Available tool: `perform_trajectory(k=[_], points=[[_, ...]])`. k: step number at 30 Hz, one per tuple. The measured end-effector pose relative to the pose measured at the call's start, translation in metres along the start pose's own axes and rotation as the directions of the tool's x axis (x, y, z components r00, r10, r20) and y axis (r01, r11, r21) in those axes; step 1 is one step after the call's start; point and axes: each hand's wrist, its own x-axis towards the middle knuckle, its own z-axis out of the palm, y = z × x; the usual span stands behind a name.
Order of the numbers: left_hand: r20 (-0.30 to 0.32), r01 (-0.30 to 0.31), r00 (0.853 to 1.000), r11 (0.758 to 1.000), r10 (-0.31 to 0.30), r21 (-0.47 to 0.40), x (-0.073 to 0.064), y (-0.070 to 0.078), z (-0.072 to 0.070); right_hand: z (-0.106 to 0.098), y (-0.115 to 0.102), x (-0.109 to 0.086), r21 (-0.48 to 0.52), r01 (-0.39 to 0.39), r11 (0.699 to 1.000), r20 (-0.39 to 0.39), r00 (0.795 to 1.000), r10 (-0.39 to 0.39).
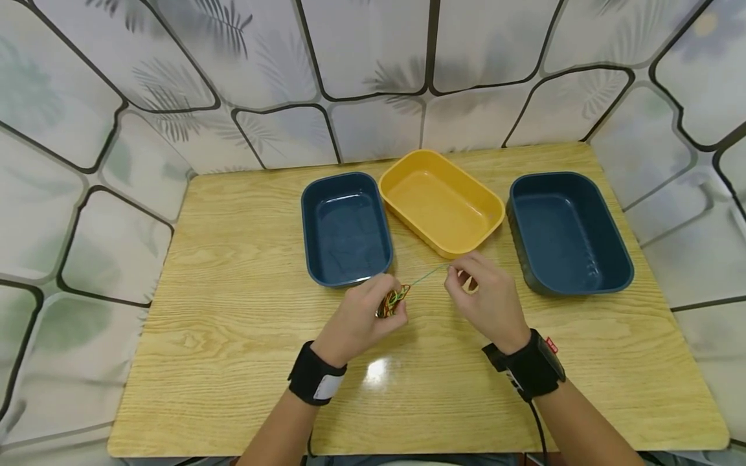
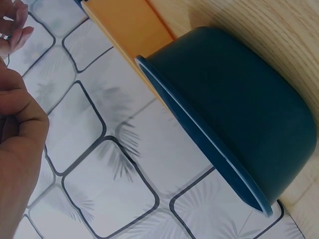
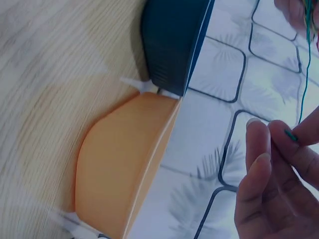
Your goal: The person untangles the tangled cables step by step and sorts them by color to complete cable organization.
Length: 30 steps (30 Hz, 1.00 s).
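A tangled bundle of thin coloured string [image 1: 393, 300], red, yellow and green, is gripped in my left hand [image 1: 358, 320] above the table. From it a single green strand [image 1: 428, 275] runs taut to my right hand [image 1: 492, 298]. The thumb and index finger of the right hand pinch its end, and a short green tip [image 3: 290, 135] pokes out between them in the right wrist view. Both hands are near each other, in front of the bins. In the left wrist view only part of the left hand [image 2: 20, 119] shows, and the bundle is hidden there.
Behind the left hand stands a dark blue bin [image 1: 311, 236]. A yellow bin [image 1: 402, 217] sits angled at the middle back, and a second dark blue bin [image 1: 527, 275] is at the right. Patterned white curtains [image 1: 379, 129] border the wooden table [image 1: 233, 291].
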Motion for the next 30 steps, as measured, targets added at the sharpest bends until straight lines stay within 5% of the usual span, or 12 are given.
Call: perform_trajectory(k=[6,12,16,22,30], points=[[0.026,0.018,1.000,1.000,-0.018,-0.015,-0.005,-0.002,-0.005,-0.013,0.013,0.005,-0.096,-0.100,0.990,-0.151,0.985,0.085],[0.018,0.107,0.994,0.994,-0.107,0.029,-0.021,-0.013,-0.019,-0.045,0.036,0.010,-0.192,-0.269,0.944,-0.329,0.924,0.196],[-0.008,0.155,0.988,0.985,-0.155,0.079,-0.028,-0.019,-0.026,-0.061,0.045,0.008,-0.175,-0.349,0.921,-0.397,0.881,0.259],[-0.004,0.148,0.989,0.987,-0.149,0.069,-0.026,-0.020,-0.022,-0.074,0.043,0.005,-0.072,-0.387,0.919,-0.421,0.847,0.324],[0.007,0.099,0.995,0.993,-0.100,0.057,-0.023,-0.015,-0.012,-0.087,0.046,0.004,0.079,-0.489,0.869,-0.516,0.726,0.455]])
